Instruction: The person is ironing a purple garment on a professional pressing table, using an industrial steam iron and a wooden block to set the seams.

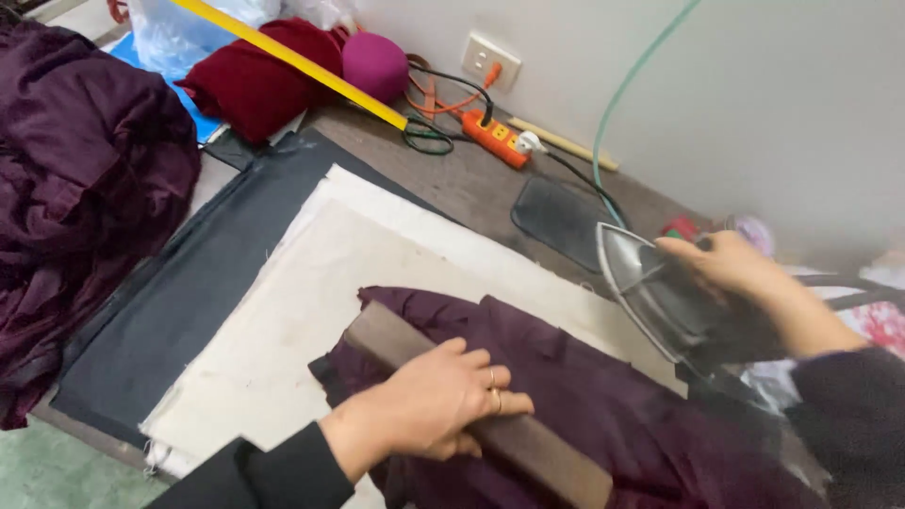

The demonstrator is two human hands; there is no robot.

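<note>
Both hands grip: left hand [443, 401] clamps a wooden block [476, 415], right hand [726, 264] a blurred, tilted iron [650, 287].

1. A clear plastic bag [179, 33], crumpled and bulging, lay at the top left edge beside the dark red cloth [255, 85].
2. No labels, signs or screens showed anywhere.

Your right hand [726, 262] and the iron [660, 297] it holds are smeared by motion, so the handle and your grip on it cannot be made out. Your left hand [434, 401] covers the middle of the wooden block [386, 336]. The purple garment [613, 405] runs off the bottom edge, and the heap of dark cloth [75, 188] off the left.
</note>
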